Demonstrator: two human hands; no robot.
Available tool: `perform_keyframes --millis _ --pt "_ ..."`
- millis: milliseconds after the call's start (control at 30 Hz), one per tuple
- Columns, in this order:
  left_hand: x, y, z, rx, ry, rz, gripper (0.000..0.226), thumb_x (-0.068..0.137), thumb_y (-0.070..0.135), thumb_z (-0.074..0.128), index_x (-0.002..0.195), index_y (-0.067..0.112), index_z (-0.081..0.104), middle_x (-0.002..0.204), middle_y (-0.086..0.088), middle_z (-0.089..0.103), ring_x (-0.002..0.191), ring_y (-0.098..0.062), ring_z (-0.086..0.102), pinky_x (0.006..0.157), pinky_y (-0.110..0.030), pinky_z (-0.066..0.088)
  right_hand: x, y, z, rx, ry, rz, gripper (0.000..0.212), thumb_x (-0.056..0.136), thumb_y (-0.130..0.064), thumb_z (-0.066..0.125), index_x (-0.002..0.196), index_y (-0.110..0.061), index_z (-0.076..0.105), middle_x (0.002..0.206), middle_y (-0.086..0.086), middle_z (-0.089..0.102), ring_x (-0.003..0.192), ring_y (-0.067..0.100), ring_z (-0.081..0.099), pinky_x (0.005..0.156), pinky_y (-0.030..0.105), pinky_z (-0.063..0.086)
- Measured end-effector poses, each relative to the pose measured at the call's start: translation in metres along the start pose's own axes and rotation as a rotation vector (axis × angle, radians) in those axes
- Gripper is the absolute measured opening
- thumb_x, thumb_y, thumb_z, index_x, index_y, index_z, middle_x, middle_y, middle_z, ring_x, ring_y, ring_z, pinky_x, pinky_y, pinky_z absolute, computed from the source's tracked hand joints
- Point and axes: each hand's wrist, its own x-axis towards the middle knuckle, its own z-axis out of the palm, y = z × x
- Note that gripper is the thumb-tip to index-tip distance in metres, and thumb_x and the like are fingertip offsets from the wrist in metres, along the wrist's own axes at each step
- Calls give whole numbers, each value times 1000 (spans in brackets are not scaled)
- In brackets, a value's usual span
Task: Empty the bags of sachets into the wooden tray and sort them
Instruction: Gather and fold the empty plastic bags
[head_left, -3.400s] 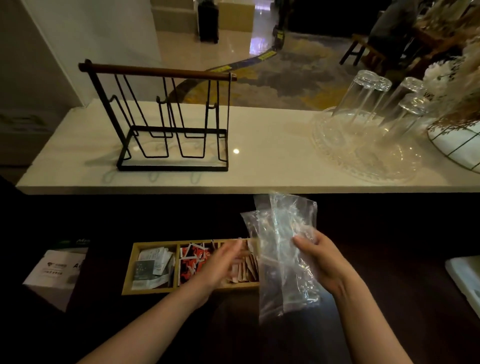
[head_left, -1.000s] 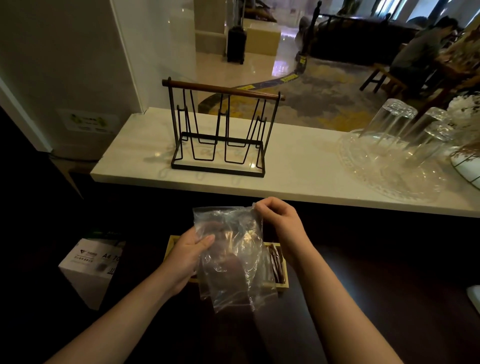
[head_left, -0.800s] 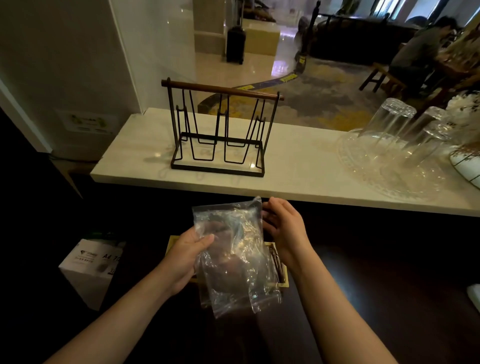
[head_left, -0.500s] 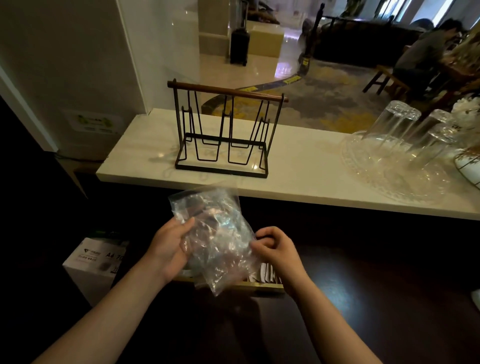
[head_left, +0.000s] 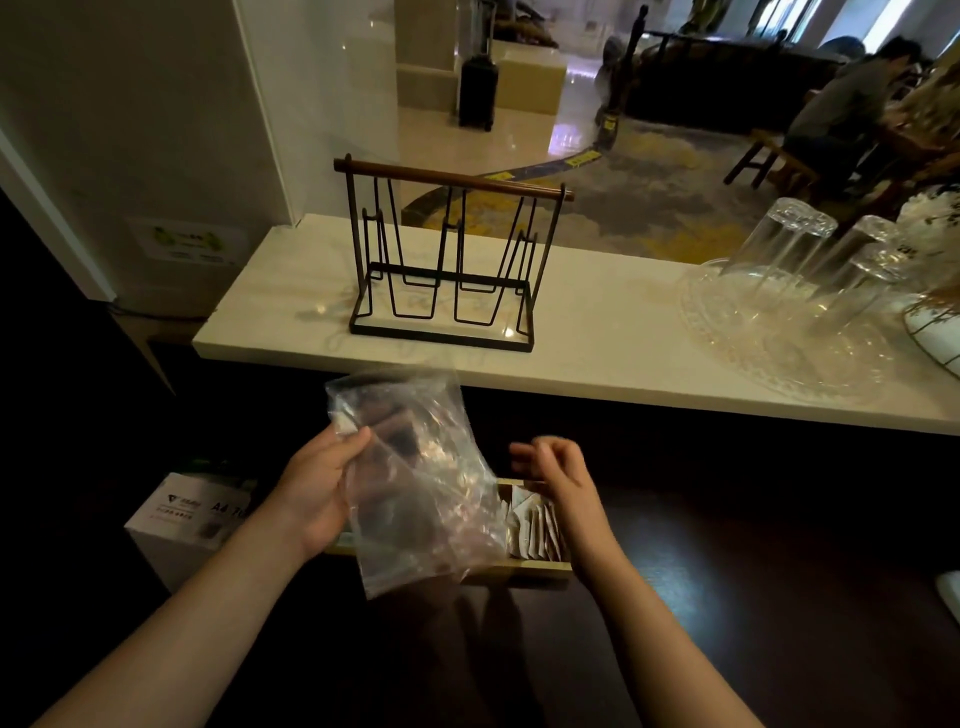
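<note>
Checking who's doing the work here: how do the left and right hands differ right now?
The left hand grips the clear plastic bag by its edge; the right hand holds nothing. The left is beside the bag, the right hovers over the wooden tray, fingers loosely curled. Both are bare.

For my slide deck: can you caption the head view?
Left hand holds a clear plastic bag above the wooden tray of sachets; right hand hovers free.

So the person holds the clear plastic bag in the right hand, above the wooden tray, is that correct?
Not quite: the head view shows the left hand holding the clear plastic bag above the wooden tray. The right hand holds nothing.
</note>
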Motion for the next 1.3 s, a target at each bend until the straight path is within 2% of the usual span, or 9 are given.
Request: perform_keyframes --millis 100,200,267,467,667,900,1067,1167,1300 --pt "-5 -5 12 189 33 2 28 97 8 42 121 7 57 97 -13 71 76 -21 71 71 -48 59 10 -16 8 -7 -230 126 65 77 -58 61 131 -26 44 122 2 63 106 18 65 92 38 51" --pt "-8 -9 18 226 1 9 30 96 7 42 122 9 57 113 -13 69 95 -26 66 68 -41 60 7 -19 23 -34 -387 226 37 81 -31 72 112 -14 60 95 4 70 81 21 69 72 31 55" --pt "-9 -10 16 176 -52 9 32 97 7 40 124 13 56 121 -10 67 106 -30 63 76 -40 58 4 -18 30 27 -296 204 11 85 -18 69 92 -10 66 78 7 66 66 20 63 62 30 52" --pt "-17 -25 9 177 -64 -109 28 93 17 51 116 7 62 114 -18 68 98 -28 67 77 -37 58 2 -10 42 44 39 -24 17 85 -14 68 98 -5 62 58 -7 58 56 9 56 50 23 47" --pt "-17 -34 3 393 40 -50 22 92 5 52 110 -4 59 103 -23 70 98 -38 65 78 -37 52 1 -18 27 115 -295 254 31 86 -24 66 112 -8 62 100 13 71 90 28 68 83 42 55" --pt "-18 -23 2 274 -103 -51 36 91 1 48 118 21 62 109 -12 72 98 -31 67 81 -41 56 0 -14 15 253 -412 270 29 87 -6 60 116 -5 61 112 18 64 98 33 60 92 50 48" --pt "-15 -26 -1 189 -26 -165 22 90 -2 46 82 4 66 86 -13 71 67 -22 68 51 -28 56 -1 -8 14 437 -405 186 10 81 -2 60 84 -12 59 85 7 63 71 17 59 63 27 49" --pt "-11 -29 -8 161 -29 -236 27 83 11 56 98 -11 55 103 -22 59 83 -32 60 67 -38 52 -1 -9 13 428 -407 171 16 80 2 56 71 -12 57 73 5 58 62 16 53 55 25 42" --pt "-11 -23 -11 93 -76 -361 46 93 43 36 108 16 70 114 -17 67 97 -35 63 76 -45 52 5 -4 9 -65 -273 -14 36 72 18 40 53 -9 54 60 2 51 55 13 45 48 21 37"
